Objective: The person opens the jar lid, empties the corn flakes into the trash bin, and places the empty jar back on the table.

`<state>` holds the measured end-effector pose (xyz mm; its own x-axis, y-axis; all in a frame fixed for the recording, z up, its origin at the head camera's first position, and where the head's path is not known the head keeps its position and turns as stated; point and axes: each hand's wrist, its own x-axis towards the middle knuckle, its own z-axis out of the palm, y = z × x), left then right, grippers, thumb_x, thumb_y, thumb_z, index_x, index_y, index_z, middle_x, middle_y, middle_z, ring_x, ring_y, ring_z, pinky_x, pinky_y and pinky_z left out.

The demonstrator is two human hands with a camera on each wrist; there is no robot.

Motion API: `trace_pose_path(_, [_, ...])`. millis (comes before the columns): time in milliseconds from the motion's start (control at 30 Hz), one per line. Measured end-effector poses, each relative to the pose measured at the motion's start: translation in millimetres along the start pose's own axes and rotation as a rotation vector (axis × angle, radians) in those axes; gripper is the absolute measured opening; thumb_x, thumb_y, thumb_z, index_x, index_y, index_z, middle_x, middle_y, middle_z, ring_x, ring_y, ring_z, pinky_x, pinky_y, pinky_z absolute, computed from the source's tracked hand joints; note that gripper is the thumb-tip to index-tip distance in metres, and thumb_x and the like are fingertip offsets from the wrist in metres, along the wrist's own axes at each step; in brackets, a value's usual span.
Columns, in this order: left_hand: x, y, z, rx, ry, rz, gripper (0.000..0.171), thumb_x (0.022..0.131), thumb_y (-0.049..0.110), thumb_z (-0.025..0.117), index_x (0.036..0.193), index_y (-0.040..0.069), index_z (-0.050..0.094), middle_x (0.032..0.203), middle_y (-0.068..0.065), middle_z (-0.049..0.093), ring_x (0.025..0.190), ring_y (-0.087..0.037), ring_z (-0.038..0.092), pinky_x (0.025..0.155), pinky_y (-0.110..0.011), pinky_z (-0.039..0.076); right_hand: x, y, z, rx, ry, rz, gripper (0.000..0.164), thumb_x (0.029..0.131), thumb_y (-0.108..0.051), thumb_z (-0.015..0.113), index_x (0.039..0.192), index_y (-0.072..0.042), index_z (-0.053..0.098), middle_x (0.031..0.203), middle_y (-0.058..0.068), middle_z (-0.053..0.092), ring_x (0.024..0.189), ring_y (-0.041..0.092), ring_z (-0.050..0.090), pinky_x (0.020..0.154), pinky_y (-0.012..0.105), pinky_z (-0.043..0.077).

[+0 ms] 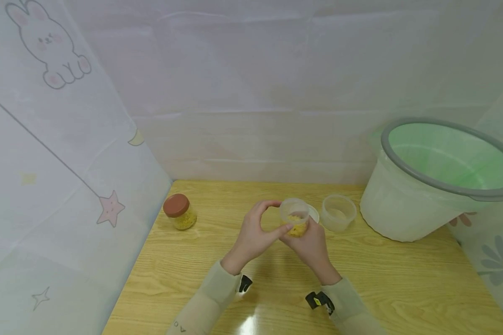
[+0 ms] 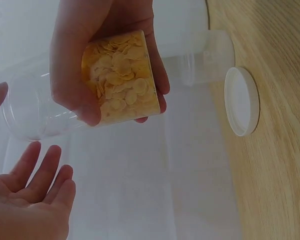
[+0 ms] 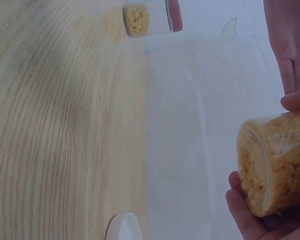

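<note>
My right hand (image 1: 310, 244) grips a clear jar (image 2: 121, 77) of pale yellow corn flakes, tilted. Its fingers wrap the flake-filled lower part; the upper part is see-through. Around the jar's open rim (image 1: 294, 204), my left hand (image 1: 253, 232) spreads its thumb and fingers, with the fingertips (image 2: 35, 147) right at the rim. From the right wrist view, the flakes press against the jar base (image 3: 257, 170), and the left hand's fingers (image 3: 290, 75) look fairly straight. Behind the jar, a white lid (image 2: 242, 101) rests on the table, partly hidden in the head view.
Right of the hands stands an open clear container (image 1: 338, 213). A large white bin (image 1: 402, 204) with a grey rim stands at the right. Far left, a red-lidded jar (image 1: 180, 211) contains yellow flakes. The wooden table (image 1: 201, 284) meets cloth-covered walls (image 1: 251, 93) behind and beside.
</note>
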<state>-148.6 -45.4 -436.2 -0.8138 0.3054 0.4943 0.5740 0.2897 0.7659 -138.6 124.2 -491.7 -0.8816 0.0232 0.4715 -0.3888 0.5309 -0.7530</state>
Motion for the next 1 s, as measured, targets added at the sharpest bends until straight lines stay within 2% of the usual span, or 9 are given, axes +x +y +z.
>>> trace_pose_path(100, [1.0, -0.2, -0.4, -0.013, -0.005, -0.002, 0.053, 0.081, 0.045, 0.071, 0.124, 0.021, 0.053, 0.12, 0.013, 0.054, 0.118, -0.007, 0.046, 0.1, -0.038, 0.034, 0, 0, 1, 0.017, -0.009, -0.008, 0.051, 0.069, -0.034, 0.084, 0.11, -0.02, 0.057, 0.089, -0.005, 0.063, 0.052, 0.011, 0.039, 0.051, 0.029, 0.037])
trace_pose_path(267, [2.9, 0.7, 0.0, -0.034, -0.028, -0.014, 0.06, 0.078, 0.046, 0.073, 0.129, 0.025, 0.049, 0.124, 0.012, 0.052, 0.119, -0.006, 0.045, 0.101, -0.035, 0.033, -1, -2, 5, 0.088, -0.03, -0.034, 0.051, 0.068, -0.034, 0.085, 0.109, -0.021, 0.056, 0.109, -0.005, 0.06, 0.084, 0.013, 0.054, 0.072, 0.035, 0.045])
trace_pose_path(300, [3.2, 1.3, 0.1, -0.037, -0.033, -0.019, 0.062, 0.077, 0.046, 0.074, 0.13, 0.026, 0.049, 0.125, 0.012, 0.052, 0.119, -0.007, 0.045, 0.101, -0.035, 0.034, -1, -2, 6, 0.1, -0.035, -0.047, 0.051, 0.068, -0.034, 0.085, 0.108, -0.021, 0.056, 0.111, -0.004, 0.06, 0.091, 0.013, 0.055, 0.074, 0.036, 0.046])
trace_pose_path(367, [3.8, 2.5, 0.7, -0.043, -0.044, -0.027, 0.066, 0.075, 0.047, 0.076, 0.131, 0.028, 0.047, 0.125, 0.011, 0.052, 0.117, -0.008, 0.046, 0.099, -0.036, 0.036, -2, -4, 8, 0.101, -0.044, -0.084, 0.05, 0.069, -0.032, 0.085, 0.108, -0.019, 0.056, 0.108, -0.003, 0.061, 0.093, 0.014, 0.057, 0.074, 0.036, 0.048])
trace_pose_path(533, [5.5, 4.4, 3.3, -0.056, -0.053, -0.035, 0.067, 0.071, 0.045, 0.08, 0.128, 0.029, 0.049, 0.119, 0.01, 0.056, 0.104, -0.009, 0.053, 0.087, -0.036, 0.043, -3, -9, 13, 0.094, -0.066, -0.152, 0.05, 0.069, -0.022, 0.083, 0.112, -0.014, 0.058, 0.102, 0.003, 0.064, 0.088, 0.014, 0.059, 0.072, 0.034, 0.049])
trace_pose_path(600, [6.0, 4.3, 4.2, -0.057, -0.053, -0.036, 0.066, 0.07, 0.044, 0.081, 0.127, 0.029, 0.051, 0.116, 0.01, 0.056, 0.1, -0.009, 0.054, 0.084, -0.036, 0.044, -3, -11, 14, 0.105, -0.073, -0.163, 0.052, 0.069, -0.019, 0.082, 0.115, -0.012, 0.058, 0.104, 0.003, 0.063, 0.093, 0.015, 0.058, 0.075, 0.035, 0.049])
trace_pose_path(700, [6.5, 4.2, 4.8, -0.05, -0.054, -0.039, 0.065, 0.07, 0.043, 0.081, 0.126, 0.03, 0.051, 0.115, 0.01, 0.056, 0.099, -0.009, 0.054, 0.083, -0.036, 0.044, -3, -11, 14, 0.104, -0.072, -0.168, 0.055, 0.068, -0.017, 0.083, 0.117, -0.011, 0.058, 0.105, 0.0, 0.063, 0.096, 0.016, 0.058, 0.077, 0.036, 0.049])
trace_pose_path(900, [5.9, 4.2, 5.0, -0.048, -0.063, -0.043, 0.067, 0.07, 0.047, 0.08, 0.127, 0.029, 0.05, 0.116, 0.012, 0.055, 0.102, -0.011, 0.054, 0.085, -0.035, 0.044, -2, -10, 12, 0.026, -0.036, -0.145, 0.055, 0.064, -0.02, 0.085, 0.112, -0.012, 0.059, 0.094, -0.003, 0.064, 0.082, 0.012, 0.06, 0.068, 0.034, 0.05])
trace_pose_path(1000, [5.3, 4.1, 4.8, -0.055, -0.065, -0.031, 0.068, 0.071, 0.046, 0.08, 0.128, 0.028, 0.049, 0.117, 0.011, 0.055, 0.103, -0.01, 0.054, 0.086, -0.034, 0.044, -2, -10, 10, -0.012, -0.033, -0.126, 0.056, 0.064, -0.024, 0.084, 0.113, -0.011, 0.059, 0.093, -0.002, 0.064, 0.081, 0.012, 0.06, 0.067, 0.035, 0.05])
